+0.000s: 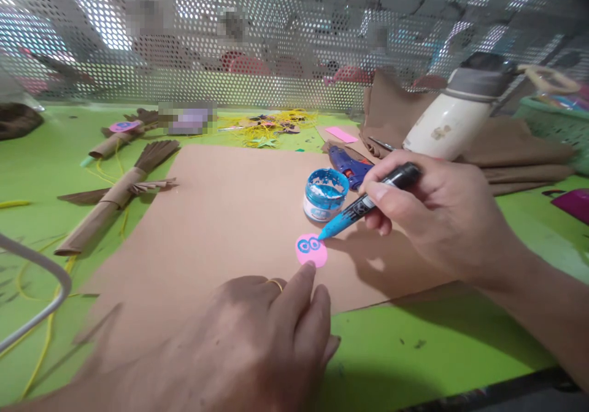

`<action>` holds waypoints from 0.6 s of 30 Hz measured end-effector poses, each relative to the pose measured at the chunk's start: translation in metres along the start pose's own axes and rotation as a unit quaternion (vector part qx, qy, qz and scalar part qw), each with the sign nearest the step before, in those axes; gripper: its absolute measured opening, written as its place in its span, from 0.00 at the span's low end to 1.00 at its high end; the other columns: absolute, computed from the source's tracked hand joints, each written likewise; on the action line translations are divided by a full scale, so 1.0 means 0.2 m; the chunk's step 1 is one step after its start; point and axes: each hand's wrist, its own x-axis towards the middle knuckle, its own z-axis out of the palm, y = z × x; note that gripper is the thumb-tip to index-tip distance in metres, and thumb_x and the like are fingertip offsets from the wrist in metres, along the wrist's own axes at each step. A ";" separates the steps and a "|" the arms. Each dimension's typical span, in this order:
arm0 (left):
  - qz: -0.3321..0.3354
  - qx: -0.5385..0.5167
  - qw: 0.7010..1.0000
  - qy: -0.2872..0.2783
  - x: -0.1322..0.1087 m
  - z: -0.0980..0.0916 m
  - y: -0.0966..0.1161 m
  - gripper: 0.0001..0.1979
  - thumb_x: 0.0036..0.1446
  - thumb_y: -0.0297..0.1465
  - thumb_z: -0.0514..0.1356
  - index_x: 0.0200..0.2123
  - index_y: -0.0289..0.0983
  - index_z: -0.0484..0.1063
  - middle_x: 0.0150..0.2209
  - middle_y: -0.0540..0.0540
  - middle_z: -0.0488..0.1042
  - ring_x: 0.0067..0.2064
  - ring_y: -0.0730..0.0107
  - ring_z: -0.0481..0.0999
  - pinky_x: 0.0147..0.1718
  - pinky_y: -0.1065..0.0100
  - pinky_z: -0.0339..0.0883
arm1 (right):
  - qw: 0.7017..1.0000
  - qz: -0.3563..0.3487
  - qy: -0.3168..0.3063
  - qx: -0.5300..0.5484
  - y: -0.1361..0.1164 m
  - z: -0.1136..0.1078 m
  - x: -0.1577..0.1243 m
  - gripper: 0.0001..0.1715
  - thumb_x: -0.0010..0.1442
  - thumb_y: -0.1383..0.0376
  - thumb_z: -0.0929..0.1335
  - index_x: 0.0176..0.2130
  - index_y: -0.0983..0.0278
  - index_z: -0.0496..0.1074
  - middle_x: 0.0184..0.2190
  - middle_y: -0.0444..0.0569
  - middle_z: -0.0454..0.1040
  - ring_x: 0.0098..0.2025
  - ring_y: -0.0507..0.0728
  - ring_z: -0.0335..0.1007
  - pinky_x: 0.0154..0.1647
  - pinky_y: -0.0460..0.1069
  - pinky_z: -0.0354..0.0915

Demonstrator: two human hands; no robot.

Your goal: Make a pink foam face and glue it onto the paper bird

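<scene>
A small pink paper circle (311,260) bearing two blue ringed eyes lies on a large brown paper sheet (221,215). My left hand (280,332) presses its lower edge with the outstretched index fingertip and holds nothing; the other fingers are bent. My right hand (414,209) grips a black marker pen (363,206) with a blue-smeared front end. The pen's tip meets the circle's upper right edge, beside the right eye. Just behind stands an open paint jar (326,194), blue paint coating its inside and rim.
Two brown-paper figures (105,209) lie at left amid yellow string. Beyond the jar are a blue glue gun (347,165), a pink strip (341,134) and yellow string scraps (271,123). A tilted white bottle (453,111), folded brown paper (519,154) and a green basket (552,120) occupy the right.
</scene>
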 end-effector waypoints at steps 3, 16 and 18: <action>0.020 -0.021 1.000 0.006 0.00 0.01 -0.02 0.09 0.57 0.32 0.53 0.33 0.36 0.72 0.34 0.45 0.76 0.17 0.67 0.65 0.12 0.62 0.54 | 1.000 -0.004 -0.009 0.000 -0.01 -0.01 -0.01 0.06 0.56 0.67 0.65 0.27 0.62 0.68 0.18 0.39 0.69 0.19 0.48 0.66 0.21 0.44 0.63; -0.030 0.005 1.000 -0.004 -0.01 0.02 0.03 0.12 0.61 0.33 0.50 0.31 0.36 0.71 0.37 0.43 0.75 0.21 0.67 0.67 0.17 0.63 0.58 | 1.000 0.007 0.019 0.003 -0.01 0.00 -0.01 0.05 0.56 0.66 0.66 0.27 0.62 0.69 0.17 0.40 0.68 0.20 0.51 0.66 0.21 0.46 0.63; -0.037 0.007 0.999 -0.005 0.00 0.02 0.03 0.12 0.61 0.32 0.50 0.32 0.36 0.71 0.37 0.42 0.75 0.22 0.67 0.67 0.18 0.63 0.58 | 1.000 0.001 0.009 0.009 -0.01 0.00 -0.01 0.04 0.55 0.66 0.66 0.28 0.61 0.69 0.18 0.40 0.68 0.20 0.51 0.67 0.21 0.46 0.64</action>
